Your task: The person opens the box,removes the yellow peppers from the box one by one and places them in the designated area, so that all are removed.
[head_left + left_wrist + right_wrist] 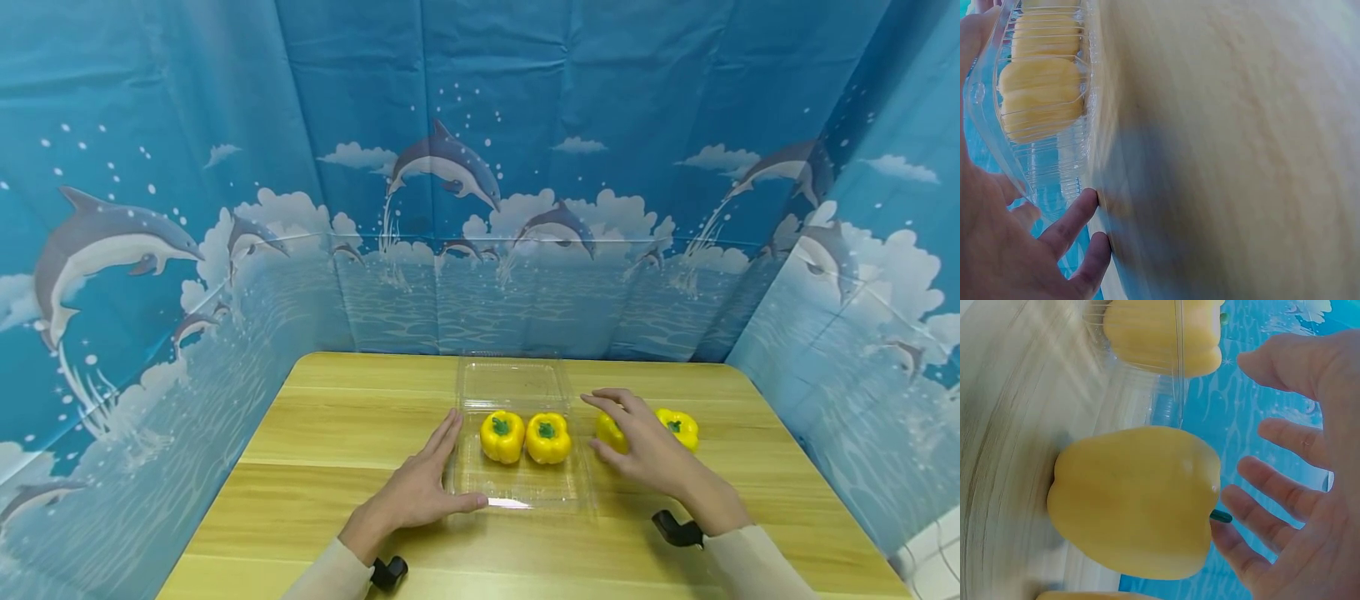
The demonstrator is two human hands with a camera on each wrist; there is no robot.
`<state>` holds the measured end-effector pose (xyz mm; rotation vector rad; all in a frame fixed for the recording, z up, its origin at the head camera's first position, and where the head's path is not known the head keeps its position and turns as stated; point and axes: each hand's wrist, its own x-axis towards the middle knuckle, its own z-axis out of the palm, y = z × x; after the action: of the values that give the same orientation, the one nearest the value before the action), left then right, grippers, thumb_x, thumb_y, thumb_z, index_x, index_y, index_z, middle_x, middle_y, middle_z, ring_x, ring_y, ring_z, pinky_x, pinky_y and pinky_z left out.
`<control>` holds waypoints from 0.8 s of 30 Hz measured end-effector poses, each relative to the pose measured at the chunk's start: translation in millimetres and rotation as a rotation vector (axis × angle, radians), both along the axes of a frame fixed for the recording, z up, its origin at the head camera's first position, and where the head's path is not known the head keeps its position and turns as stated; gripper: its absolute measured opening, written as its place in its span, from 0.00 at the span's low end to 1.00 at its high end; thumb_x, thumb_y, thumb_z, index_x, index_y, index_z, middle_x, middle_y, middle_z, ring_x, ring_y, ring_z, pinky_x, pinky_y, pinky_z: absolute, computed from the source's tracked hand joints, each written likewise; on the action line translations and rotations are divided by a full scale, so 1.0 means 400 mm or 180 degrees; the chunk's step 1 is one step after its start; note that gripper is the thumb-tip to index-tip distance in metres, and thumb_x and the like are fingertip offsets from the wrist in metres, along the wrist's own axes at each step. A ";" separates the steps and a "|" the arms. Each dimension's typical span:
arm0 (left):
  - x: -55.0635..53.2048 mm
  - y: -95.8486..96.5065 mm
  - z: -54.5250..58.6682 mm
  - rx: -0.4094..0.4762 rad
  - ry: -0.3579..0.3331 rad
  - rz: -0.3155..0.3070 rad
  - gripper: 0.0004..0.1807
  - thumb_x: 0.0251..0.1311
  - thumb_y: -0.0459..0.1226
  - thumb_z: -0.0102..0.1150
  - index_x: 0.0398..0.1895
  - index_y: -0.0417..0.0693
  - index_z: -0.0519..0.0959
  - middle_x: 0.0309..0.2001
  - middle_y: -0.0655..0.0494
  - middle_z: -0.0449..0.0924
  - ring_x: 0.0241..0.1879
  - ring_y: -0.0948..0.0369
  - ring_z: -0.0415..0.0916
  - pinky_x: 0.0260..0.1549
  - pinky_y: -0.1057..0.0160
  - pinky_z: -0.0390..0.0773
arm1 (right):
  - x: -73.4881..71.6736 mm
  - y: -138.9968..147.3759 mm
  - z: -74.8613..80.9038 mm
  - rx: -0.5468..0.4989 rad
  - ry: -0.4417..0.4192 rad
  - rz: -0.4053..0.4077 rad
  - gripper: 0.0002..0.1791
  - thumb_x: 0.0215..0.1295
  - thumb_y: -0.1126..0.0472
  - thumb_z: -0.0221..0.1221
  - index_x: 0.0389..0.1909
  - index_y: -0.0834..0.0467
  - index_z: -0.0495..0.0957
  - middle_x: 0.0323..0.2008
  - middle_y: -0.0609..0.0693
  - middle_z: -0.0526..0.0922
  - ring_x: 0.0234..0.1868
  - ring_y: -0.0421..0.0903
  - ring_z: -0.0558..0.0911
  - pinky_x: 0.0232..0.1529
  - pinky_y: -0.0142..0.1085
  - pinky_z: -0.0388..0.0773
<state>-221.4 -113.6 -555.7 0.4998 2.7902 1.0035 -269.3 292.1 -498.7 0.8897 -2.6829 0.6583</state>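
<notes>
A clear plastic clamshell box (517, 492) lies with its lid (513, 382) folded back away from me. Two yellow bell peppers, one on the left (501, 446) and one on the right (548, 448), stand side by side in its base. My left hand (420, 492) rests along the box's left side, fingers extended and thumb at the near corner. Over a third yellow bell pepper (1135, 503), to the right of the box, hovers my right hand (645, 446) with its fingers spread. In the right wrist view, a fingertip is close to this pepper's green stem (1221, 516); contact is unclear.
Another yellow bell pepper (678, 427) stands to the right, partly behind my right hand. Everything is on a wood-grain table (337, 417). A blue dolphin-print curtain (525, 292) hangs behind the table and along both sides.
</notes>
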 end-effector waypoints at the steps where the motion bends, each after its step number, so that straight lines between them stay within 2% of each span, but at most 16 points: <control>1: 0.000 0.000 0.000 0.0007 0.0006 -0.0002 0.72 0.69 0.72 0.74 1.00 0.68 0.35 0.99 0.67 0.27 0.86 0.34 0.72 0.80 0.13 0.65 | -0.001 -0.002 -0.001 0.0007 0.0045 0.0011 0.39 0.79 0.59 0.76 0.87 0.54 0.74 0.81 0.65 0.77 0.78 0.70 0.79 0.73 0.73 0.82; 7: 0.004 0.000 0.001 -0.0002 0.0014 -0.0018 0.73 0.69 0.72 0.74 1.00 0.67 0.35 1.00 0.65 0.28 0.84 0.34 0.74 0.79 0.15 0.69 | -0.005 -0.014 -0.003 0.0035 0.0112 0.0038 0.39 0.78 0.59 0.77 0.86 0.55 0.75 0.79 0.65 0.78 0.77 0.70 0.80 0.72 0.72 0.83; 14: 0.006 0.000 0.008 0.0046 -0.0029 -0.0015 0.72 0.69 0.71 0.74 1.00 0.70 0.34 1.00 0.64 0.28 0.86 0.34 0.73 0.80 0.14 0.66 | -0.007 -0.022 0.002 0.0060 0.0047 0.0058 0.38 0.79 0.58 0.76 0.86 0.56 0.75 0.80 0.64 0.78 0.78 0.69 0.80 0.72 0.70 0.84; 20: 0.008 0.001 0.006 0.0051 -0.0031 -0.0013 0.72 0.69 0.72 0.74 1.00 0.68 0.35 1.00 0.66 0.28 0.83 0.32 0.75 0.77 0.16 0.73 | -0.003 -0.027 0.009 0.0068 0.0076 0.0083 0.37 0.79 0.59 0.76 0.84 0.56 0.77 0.79 0.64 0.79 0.77 0.68 0.81 0.71 0.70 0.85; 24: 0.008 0.002 0.008 0.0032 -0.0006 -0.0004 0.72 0.69 0.72 0.74 1.00 0.68 0.35 1.00 0.65 0.29 0.85 0.32 0.73 0.78 0.15 0.70 | -0.004 -0.031 0.012 0.0090 0.0091 0.0098 0.36 0.79 0.58 0.76 0.84 0.56 0.77 0.79 0.64 0.79 0.77 0.68 0.81 0.70 0.69 0.86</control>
<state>-218.1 -112.9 -552.4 0.5015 2.7843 1.0178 -271.1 279.8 -493.7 0.9423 -2.6648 0.6109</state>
